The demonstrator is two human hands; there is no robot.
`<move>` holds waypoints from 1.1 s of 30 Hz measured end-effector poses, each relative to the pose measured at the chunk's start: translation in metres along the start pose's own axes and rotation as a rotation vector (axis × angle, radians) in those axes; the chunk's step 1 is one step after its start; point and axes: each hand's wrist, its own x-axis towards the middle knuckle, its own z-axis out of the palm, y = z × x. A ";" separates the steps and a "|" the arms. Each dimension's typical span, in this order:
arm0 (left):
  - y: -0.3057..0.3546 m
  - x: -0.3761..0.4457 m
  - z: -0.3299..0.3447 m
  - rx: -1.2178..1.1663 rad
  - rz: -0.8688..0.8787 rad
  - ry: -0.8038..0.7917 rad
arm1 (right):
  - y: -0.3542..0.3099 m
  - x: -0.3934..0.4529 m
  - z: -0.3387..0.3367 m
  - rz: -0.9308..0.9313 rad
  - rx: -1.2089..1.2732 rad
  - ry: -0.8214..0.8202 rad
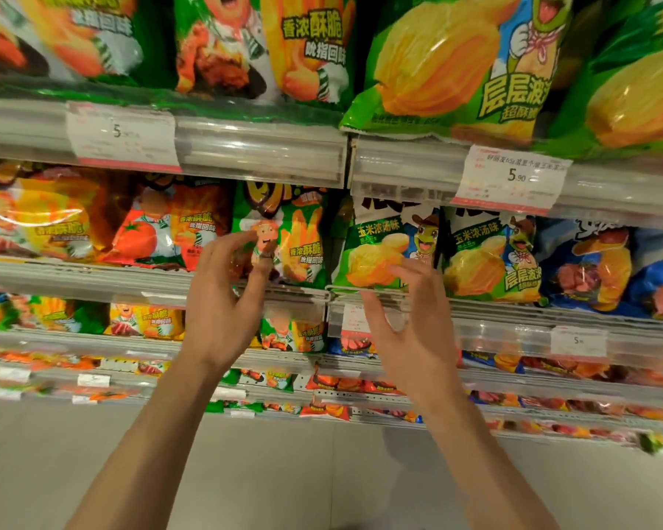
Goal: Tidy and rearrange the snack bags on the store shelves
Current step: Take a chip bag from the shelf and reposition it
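Snack bags fill several store shelves in front of me. On the middle shelf stand a green fries bag [284,239], a green corn-soup chip bag [379,246], a second one [490,258] to its right and a red tomato bag [161,231] to the left. My left hand [223,300] is raised in front of the green fries bag, fingers spread and relaxed, holding nothing. My right hand [410,319] hovers before the first corn-soup bag, fingers loosely spread, holding nothing. Whether either hand touches a bag I cannot tell.
The upper shelf rail [261,147] carries price tags [510,177] and large green bags [456,63] that overhang it. A blue bag [605,265] sits at the right of the middle shelf. Lower shelves hold more bags. Grey floor [284,472] lies below.
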 end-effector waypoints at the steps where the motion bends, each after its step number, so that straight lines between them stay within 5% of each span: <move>1: 0.001 -0.007 -0.009 -0.033 -0.050 0.014 | -0.005 -0.009 -0.001 0.086 0.072 -0.003; 6: -0.005 -0.042 -0.062 -0.167 -0.273 0.061 | -0.020 -0.041 0.013 0.400 0.335 -0.148; 14: -0.048 -0.056 -0.165 -0.336 -0.460 0.082 | -0.090 -0.068 0.048 0.556 0.426 -0.174; 23: -0.081 -0.019 -0.248 -0.394 -0.443 0.043 | -0.165 -0.079 0.096 0.648 0.577 -0.018; 33: -0.093 0.025 -0.251 -0.280 -0.363 0.010 | -0.190 -0.020 0.126 0.605 0.601 0.002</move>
